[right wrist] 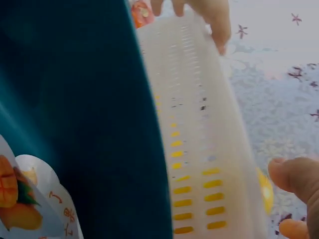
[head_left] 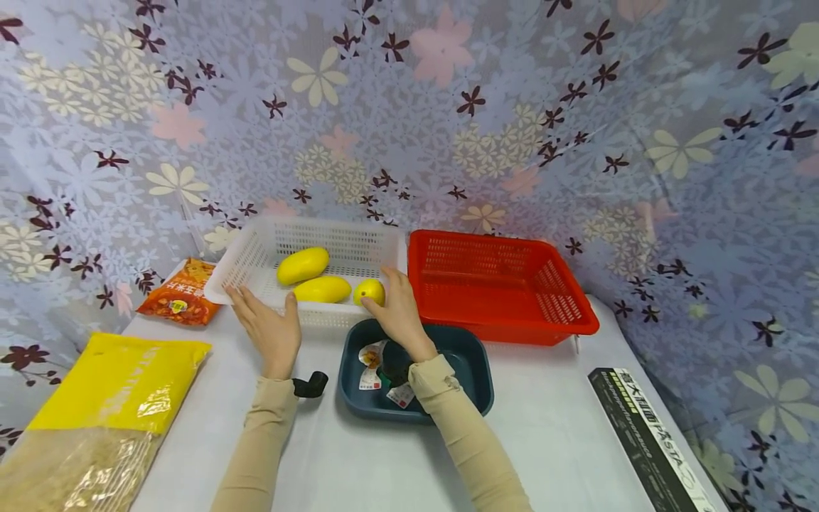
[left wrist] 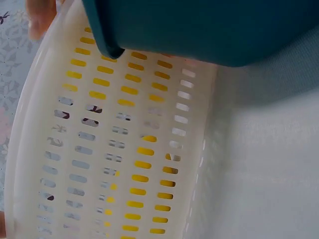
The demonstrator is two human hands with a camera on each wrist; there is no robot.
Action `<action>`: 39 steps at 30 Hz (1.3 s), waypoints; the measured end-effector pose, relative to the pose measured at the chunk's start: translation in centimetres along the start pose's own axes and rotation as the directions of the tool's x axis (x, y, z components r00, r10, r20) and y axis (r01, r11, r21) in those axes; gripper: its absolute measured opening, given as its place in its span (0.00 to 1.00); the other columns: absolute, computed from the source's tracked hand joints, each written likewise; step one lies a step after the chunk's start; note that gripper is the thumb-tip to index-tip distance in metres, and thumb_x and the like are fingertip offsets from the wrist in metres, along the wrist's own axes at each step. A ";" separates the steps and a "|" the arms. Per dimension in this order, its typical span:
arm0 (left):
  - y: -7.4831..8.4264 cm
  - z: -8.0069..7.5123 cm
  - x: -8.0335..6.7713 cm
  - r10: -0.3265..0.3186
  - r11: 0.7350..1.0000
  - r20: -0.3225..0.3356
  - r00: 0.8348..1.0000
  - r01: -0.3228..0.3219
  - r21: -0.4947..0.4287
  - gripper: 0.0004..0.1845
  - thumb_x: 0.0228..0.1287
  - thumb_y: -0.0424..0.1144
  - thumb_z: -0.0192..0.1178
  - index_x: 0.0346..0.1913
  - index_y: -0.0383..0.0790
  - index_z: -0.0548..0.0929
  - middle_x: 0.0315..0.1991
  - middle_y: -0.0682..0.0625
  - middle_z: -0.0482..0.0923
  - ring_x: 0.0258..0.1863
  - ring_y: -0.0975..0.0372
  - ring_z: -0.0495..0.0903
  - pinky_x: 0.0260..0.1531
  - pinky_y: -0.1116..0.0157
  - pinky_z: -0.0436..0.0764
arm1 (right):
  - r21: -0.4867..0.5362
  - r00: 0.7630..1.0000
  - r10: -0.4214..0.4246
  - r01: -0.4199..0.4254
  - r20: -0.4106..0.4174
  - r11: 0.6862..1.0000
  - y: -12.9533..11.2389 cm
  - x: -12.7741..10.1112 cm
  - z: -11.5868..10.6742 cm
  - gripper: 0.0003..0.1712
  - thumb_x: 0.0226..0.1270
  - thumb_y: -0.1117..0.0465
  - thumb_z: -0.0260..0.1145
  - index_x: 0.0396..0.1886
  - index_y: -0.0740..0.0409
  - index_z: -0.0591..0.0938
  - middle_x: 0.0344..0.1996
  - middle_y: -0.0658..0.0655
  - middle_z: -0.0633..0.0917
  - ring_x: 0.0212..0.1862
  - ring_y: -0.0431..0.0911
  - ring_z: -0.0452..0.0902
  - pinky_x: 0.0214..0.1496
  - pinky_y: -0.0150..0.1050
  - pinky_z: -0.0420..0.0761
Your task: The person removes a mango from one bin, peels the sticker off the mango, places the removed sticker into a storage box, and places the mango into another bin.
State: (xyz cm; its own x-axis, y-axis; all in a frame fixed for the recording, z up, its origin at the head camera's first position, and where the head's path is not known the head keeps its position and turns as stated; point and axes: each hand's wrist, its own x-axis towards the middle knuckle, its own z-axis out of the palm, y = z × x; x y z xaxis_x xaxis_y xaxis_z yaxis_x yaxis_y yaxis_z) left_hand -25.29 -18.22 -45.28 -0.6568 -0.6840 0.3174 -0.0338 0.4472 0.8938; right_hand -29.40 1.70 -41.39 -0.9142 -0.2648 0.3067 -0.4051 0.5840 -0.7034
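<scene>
— Flowered curtain [head_left: 448, 107] hangs close behind and to both sides of my hands, and the white table [head_left: 550, 427] runs under them. What do you want to know?

— Where are your hands?

— Both are on the near rim of the white basket [head_left: 256, 256]. My left hand [head_left: 271, 331] lies with straight fingers on the rim's left part, thumb up against the near wall. My right hand [head_left: 399, 309] reaches over the rim's right end, its fingertips around the small round yellow fruit [head_left: 370, 290] inside; whether they pinch it or just touch it, I cannot tell.

— What else sits in the basket?

— Two long yellow mangoes [head_left: 303, 264] lie between my hands, just past the rim.

— How tight is it around you?

— Tight. Directly under my right wrist is the teal tray [head_left: 473, 363], its far edge touching the basket's near wall, as the wrist views show. The red basket [head_left: 505, 284] stands just right of my right hand, beside the white one. Left of my left hand lies an orange packet [head_left: 182, 291], and nearer me a yellow bag [head_left: 109, 391]. A black pasta box [head_left: 646, 434] lies well off to the right. Bare table stays open between my forearms and right of the tray.
</scene>
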 end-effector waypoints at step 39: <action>0.0 -2.2 0.7 0.004 0.988 0.237 0.972 -0.039 0.146 0.39 0.68 0.45 0.54 0.74 0.28 0.52 0.78 0.36 0.34 0.73 0.31 0.37 0.66 0.31 0.48 | 0.103 0.991 -0.102 0.092 0.091 0.990 1.5 -6.8 -6.3 0.34 0.65 0.56 0.66 0.69 0.57 0.67 0.66 0.58 0.73 0.65 0.54 0.71 0.65 0.53 0.73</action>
